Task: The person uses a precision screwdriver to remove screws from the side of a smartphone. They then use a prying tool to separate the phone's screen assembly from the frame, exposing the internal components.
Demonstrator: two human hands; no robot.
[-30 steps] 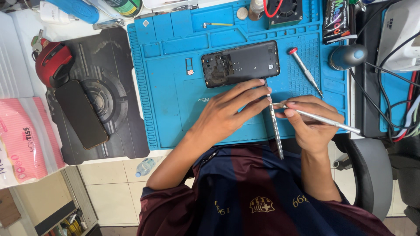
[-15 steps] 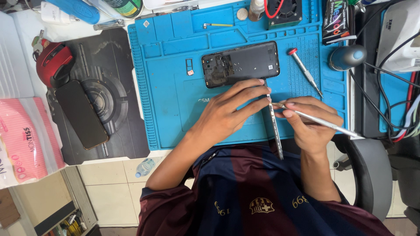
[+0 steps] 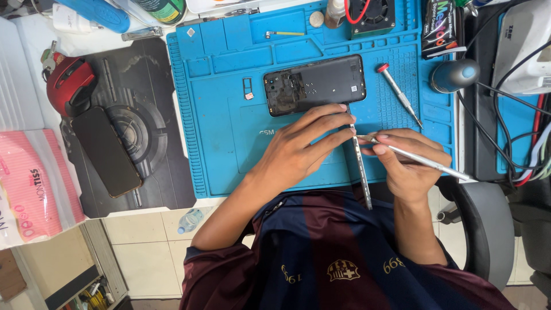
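An opened black phone, back side up, lies on the blue repair mat. My left hand rests on the mat just below the phone, its fingertips pinching the top of a thin metal strip that hangs down toward my shirt. My right hand holds metal tweezers, with their tip against the strip beside my left fingertips.
A red-capped screwdriver lies right of the phone. A second black phone lies on a dark pad at left, beside a red mouse. Bottles, a small fan and cables line the far and right edges.
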